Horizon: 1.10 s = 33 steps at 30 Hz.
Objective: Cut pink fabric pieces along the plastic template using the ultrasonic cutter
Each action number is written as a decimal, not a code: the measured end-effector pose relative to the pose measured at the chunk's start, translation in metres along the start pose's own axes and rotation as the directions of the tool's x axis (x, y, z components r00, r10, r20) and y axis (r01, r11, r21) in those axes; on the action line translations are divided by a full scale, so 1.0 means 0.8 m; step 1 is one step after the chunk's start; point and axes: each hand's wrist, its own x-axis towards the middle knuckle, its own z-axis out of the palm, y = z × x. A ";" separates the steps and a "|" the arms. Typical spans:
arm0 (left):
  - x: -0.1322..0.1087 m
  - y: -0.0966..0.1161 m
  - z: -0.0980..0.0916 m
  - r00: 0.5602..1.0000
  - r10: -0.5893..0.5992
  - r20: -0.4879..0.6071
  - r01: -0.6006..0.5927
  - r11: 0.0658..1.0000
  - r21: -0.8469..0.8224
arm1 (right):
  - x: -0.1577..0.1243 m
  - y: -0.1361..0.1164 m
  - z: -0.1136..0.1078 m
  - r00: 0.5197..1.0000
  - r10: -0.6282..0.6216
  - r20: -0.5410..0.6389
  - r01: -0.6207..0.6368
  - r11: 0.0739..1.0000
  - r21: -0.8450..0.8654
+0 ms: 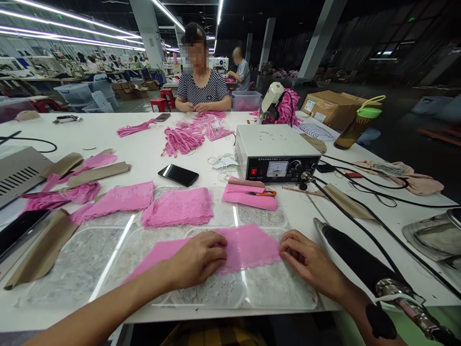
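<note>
A thin pink fabric piece with a scalloped lace edge lies flat on the clear patterned mat before me. Resting on its middle, my left hand has its fingers curled down and closed against the cloth. My right hand pinches the right end of the same piece between thumb and fingers. Just beyond sits a stack of pink lace pieces, with another lace stack to its left. Orange-handled thread snips lie on a folded pink cloth.
A black handheld tool with a metal tip lies beside my right hand, its cables running across the table. A control box and a phone stand farther back. Opposite sits a person near pink strips.
</note>
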 end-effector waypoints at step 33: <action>0.058 -0.009 0.012 0.939 0.286 0.193 -0.297 0.955 0.026 | -0.015 -0.007 -0.003 0.982 0.045 -0.181 -0.031 0.996 0.078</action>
